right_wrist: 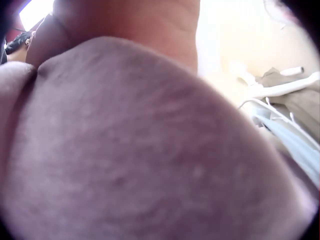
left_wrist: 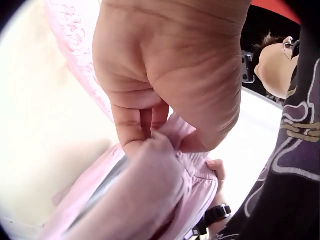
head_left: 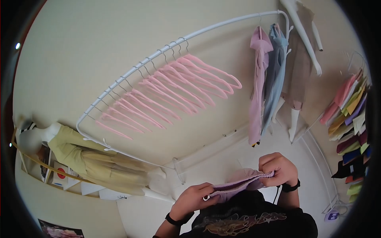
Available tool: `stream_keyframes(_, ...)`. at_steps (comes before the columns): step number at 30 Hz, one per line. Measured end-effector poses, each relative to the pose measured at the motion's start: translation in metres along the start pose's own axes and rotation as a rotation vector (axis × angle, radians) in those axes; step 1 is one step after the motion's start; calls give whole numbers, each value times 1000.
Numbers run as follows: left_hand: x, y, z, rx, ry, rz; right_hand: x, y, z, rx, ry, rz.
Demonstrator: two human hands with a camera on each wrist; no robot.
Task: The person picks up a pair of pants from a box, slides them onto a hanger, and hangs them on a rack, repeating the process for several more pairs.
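Observation:
A light purple garment point(head_left: 238, 184) with a gathered elastic edge stretches between both hands in front of the black shirt. At its left end the left hand point(head_left: 194, 198) grips the edge; in the left wrist view this hand point(left_wrist: 170, 70) pinches the fabric point(left_wrist: 150, 185) between thumb and curled fingers. The right hand point(head_left: 279, 170) holds the other end with curled fingers. In the right wrist view the cloth point(right_wrist: 140, 145) fills most of the picture and hides the fingers of the right hand point(right_wrist: 125, 25).
A white rail point(head_left: 131, 71) carries several pink hangers point(head_left: 166, 87), with a pink garment point(head_left: 260, 71) and a blue garment point(head_left: 278, 67) at its right. A mannequin in yellow-green clothes point(head_left: 95, 158) leans in at left. Colourful items point(head_left: 351, 115) hang at far right.

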State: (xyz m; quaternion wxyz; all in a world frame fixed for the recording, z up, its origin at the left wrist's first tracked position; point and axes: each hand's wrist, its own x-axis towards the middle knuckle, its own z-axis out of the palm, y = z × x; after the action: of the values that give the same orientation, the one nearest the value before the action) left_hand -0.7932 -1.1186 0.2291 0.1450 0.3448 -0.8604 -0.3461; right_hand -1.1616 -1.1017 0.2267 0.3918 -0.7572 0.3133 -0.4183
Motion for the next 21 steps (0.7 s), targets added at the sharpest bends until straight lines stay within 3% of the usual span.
stream_keyframes(2, 11, -9, -4, 23, 102, 84, 17, 9, -8, -38, -27, 0)
stream_keyframes(5, 21, -17, -20, 22, 215, 67, 49, 21, -8, -6, -67, 21)
stream_keyframes(7, 24, -27, -34, 78, 262, 60, 72, 25, -9, -48, 158, 204)
stream_keyframes(9, 32, -38, -47, 96, 235, 108, 106, 37, -27, -300, 418, -25)
stream_keyframes(11, 36, -47, -52, 109, 211, 165, 145, 39, -55, -499, 640, -63)
stream_keyframes(13, 41, -55, -54, 99, 64, 123, 191, 41, -86, -636, 672, -118)
stream_keyframes(14, 42, -59, -56, 104, 80, 138, 210, 49, -96, -651, 672, -136)
stream_keyframes(16, 39, -66, -59, 134, 12, 108, 241, 72, -109, -547, 592, 62)
stream_keyframes(17, 39, -70, -60, 129, 40, 126, 253, 80, -113, -555, 585, 53)
stream_keyframes(19, 35, -74, -61, 129, 69, 108, 272, 95, -117, -416, 359, 237)
stream_keyframes(21, 32, -77, -62, 131, 97, 86, 284, 105, -117, -443, 336, 211)
